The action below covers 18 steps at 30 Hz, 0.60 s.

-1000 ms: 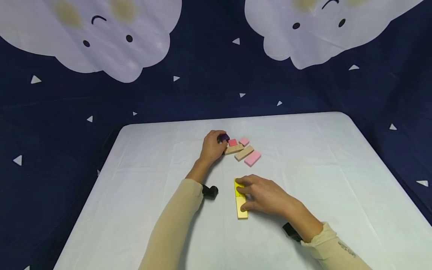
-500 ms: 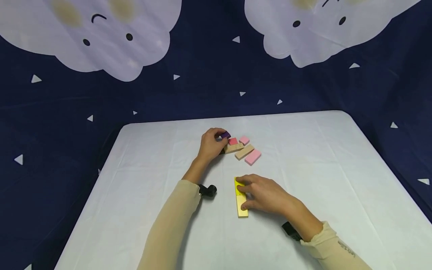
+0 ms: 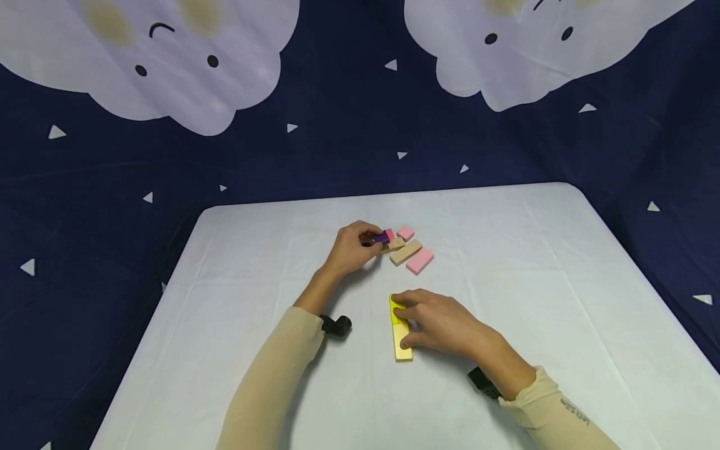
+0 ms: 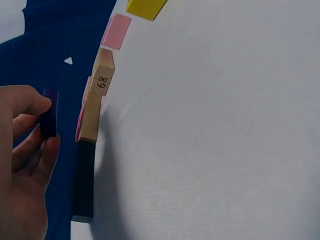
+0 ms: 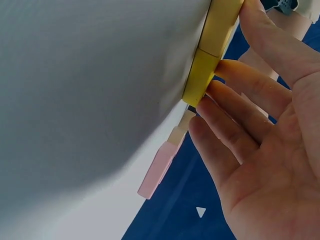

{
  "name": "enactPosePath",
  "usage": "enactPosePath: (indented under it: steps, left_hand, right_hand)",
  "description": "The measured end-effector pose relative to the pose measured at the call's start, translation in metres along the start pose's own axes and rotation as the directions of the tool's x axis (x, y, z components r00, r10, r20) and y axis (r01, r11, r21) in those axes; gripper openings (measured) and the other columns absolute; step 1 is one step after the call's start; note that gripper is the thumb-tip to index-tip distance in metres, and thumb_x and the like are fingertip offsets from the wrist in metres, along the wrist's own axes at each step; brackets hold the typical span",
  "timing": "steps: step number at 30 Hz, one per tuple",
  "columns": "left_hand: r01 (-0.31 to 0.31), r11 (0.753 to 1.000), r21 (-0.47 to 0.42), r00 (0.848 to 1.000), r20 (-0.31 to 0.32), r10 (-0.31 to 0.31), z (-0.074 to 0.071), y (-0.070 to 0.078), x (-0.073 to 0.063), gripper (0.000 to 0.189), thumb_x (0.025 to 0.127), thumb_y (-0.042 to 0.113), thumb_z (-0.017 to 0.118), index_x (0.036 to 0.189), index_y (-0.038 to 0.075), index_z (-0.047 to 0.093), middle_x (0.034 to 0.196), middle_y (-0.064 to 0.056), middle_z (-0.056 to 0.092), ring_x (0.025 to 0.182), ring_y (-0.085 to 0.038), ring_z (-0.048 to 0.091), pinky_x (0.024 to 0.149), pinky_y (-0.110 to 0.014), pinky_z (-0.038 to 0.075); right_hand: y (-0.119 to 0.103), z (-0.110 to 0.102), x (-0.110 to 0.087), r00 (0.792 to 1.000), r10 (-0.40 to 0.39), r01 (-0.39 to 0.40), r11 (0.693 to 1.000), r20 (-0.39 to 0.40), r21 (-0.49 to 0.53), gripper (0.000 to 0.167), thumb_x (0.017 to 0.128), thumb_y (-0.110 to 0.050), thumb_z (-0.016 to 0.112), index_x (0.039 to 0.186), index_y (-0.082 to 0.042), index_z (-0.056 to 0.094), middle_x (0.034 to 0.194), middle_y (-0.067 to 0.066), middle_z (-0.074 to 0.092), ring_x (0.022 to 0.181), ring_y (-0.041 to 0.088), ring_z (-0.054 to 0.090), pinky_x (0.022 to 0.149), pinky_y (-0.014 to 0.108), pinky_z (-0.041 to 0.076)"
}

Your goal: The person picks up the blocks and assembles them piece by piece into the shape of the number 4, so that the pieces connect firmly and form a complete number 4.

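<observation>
My left hand (image 3: 350, 251) pinches a small purple block (image 3: 382, 237) between thumb and fingers. In the left wrist view the purple block (image 4: 49, 113) is raised off the table. Below the left hand lies a dark block (image 4: 83, 182), beside a wooden block (image 4: 91, 117). My right hand (image 3: 444, 322) rests its fingertips on two flat blocks lying end to end: a bright yellow block (image 3: 396, 316) farther away and a pale yellow block (image 3: 400, 340) nearer. In the right wrist view the fingers stay mostly straight against the yellow block (image 5: 199, 77).
Around the left hand lie a red block (image 3: 390, 234), a small pink block (image 3: 405, 233), another wooden block (image 3: 405, 252) and a larger pink block (image 3: 420, 260). A white cloth covers the table (image 3: 506, 250). Behind it hangs a dark blue curtain (image 3: 349, 162) with clouds.
My left hand has lifted the purple block and drawn it slightly right and nearer, in front of the red block. The right hand stays on the yellow blocks.
</observation>
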<state>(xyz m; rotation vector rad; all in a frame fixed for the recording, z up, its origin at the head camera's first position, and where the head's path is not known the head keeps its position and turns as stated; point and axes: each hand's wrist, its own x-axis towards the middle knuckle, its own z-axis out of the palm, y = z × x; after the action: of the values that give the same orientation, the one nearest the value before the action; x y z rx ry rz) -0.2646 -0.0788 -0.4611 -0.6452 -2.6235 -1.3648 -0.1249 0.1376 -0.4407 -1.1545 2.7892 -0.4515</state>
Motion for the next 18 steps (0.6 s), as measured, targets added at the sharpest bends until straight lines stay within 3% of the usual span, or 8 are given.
enactPosePath:
  steps: [5, 11, 18]
  left_hand:
    - [-0.058, 0.998, -0.019, 0.996, 0.072, 0.059, -0.001, 0.006, -0.003, 0.026, 0.079, 0.007, 0.074, 0.105, 0.009, 0.071, 0.102, -0.001, 0.064, 0.086, -0.016, 0.063, 0.077, -0.027, 0.051]
    - [-0.048, 0.999, -0.020, 0.981, 0.190, 0.051, -0.002, 0.013, -0.009, 0.026, 0.080, 0.010, 0.072, 0.105, 0.012, 0.070, 0.103, 0.002, 0.062, 0.088, -0.014, 0.061, 0.079, -0.028, 0.051]
    - [-0.053, 0.997, 0.048, 0.968, 0.246, 0.040, 0.001, 0.014, -0.018, 0.026, 0.080, 0.014, 0.074, 0.106, 0.015, 0.071, 0.103, 0.005, 0.063, 0.092, -0.010, 0.059, 0.083, -0.025, 0.048]
  right_hand:
    - [0.002, 0.000, -0.001, 1.000, 0.001, -0.001, 1.000, -0.001, 0.000, 0.058, 0.076, -0.048, 0.077, 0.120, -0.011, 0.069, 0.139, 0.001, 0.050, 0.127, 0.020, 0.045, 0.097, 0.042, 0.043]
    - [0.003, 0.000, -0.001, 1.000, 0.001, -0.001, 1.000, 0.002, 0.011, 0.059, 0.077, -0.049, 0.076, 0.121, -0.011, 0.069, 0.140, -0.001, 0.050, 0.127, 0.018, 0.044, 0.096, 0.040, 0.044]
    - [0.003, -0.001, -0.001, 1.000, 0.003, -0.003, 1.000, 0.004, 0.018, 0.057, 0.076, -0.046, 0.078, 0.120, -0.010, 0.069, 0.139, 0.001, 0.050, 0.127, 0.019, 0.045, 0.094, 0.041, 0.045]
